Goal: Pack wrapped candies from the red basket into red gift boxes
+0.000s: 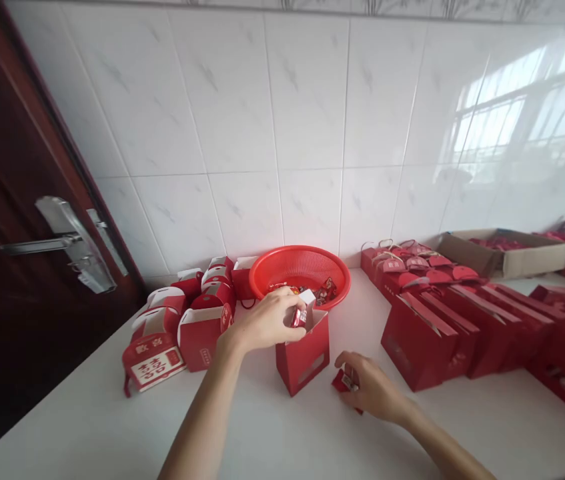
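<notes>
Left hand (pixel 269 321) pinching a shiny red-silver wrapped piece (pixel 299 316) with pale lettering, at the open top of an upright red box (pixel 303 359), pale inside, cut-out low on its front, standing on the white table (pixel 272 430). Right hand (pixel 375 388), fingers curled round a dark-red packet (pixel 345 382), pale printed patch, just right of the box.

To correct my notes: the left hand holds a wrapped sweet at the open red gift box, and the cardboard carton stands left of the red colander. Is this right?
Not quite: the head view shows the cardboard carton standing right of the red colander. The left hand does hold a wrapped sweet at the open red gift box.
</notes>
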Demonstrator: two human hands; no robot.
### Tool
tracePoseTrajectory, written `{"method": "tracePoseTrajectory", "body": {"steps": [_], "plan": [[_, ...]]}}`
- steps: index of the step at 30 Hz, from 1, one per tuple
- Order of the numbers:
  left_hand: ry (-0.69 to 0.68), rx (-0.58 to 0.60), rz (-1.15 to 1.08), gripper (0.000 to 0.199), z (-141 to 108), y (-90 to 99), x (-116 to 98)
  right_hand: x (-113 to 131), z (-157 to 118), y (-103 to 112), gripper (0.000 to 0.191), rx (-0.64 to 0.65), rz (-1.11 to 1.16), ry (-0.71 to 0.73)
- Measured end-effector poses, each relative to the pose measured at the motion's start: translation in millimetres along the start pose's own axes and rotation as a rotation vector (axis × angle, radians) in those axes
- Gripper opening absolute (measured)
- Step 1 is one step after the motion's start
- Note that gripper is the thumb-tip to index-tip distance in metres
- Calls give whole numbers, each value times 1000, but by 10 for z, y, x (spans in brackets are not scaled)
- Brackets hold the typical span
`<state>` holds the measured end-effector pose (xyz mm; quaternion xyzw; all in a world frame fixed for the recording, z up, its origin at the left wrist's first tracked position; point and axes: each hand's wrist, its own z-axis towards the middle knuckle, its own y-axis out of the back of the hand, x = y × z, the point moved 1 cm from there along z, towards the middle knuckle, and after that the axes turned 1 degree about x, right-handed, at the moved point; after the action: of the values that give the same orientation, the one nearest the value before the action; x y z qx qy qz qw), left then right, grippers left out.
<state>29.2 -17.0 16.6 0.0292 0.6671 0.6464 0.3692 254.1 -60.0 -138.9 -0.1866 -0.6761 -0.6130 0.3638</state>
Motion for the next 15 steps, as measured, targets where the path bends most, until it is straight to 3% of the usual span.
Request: {"method": "tracePoseTrajectory", "body": {"steps": [3, 6, 11, 15], "plan": [[50, 9, -4, 13, -12, -21, 35, -47, -1, 71, 40, -10, 220, 63], [48, 15, -22, 12, -5, -50, 74, 39, 7, 293, 34, -78, 361, 245], [12, 0, -44, 20, 14, -86, 96, 438, 117, 729, 37, -281, 569, 425], [-3, 0, -48, 19, 13, -100, 75, 720, 326, 791, 39, -359, 594, 480]]}}
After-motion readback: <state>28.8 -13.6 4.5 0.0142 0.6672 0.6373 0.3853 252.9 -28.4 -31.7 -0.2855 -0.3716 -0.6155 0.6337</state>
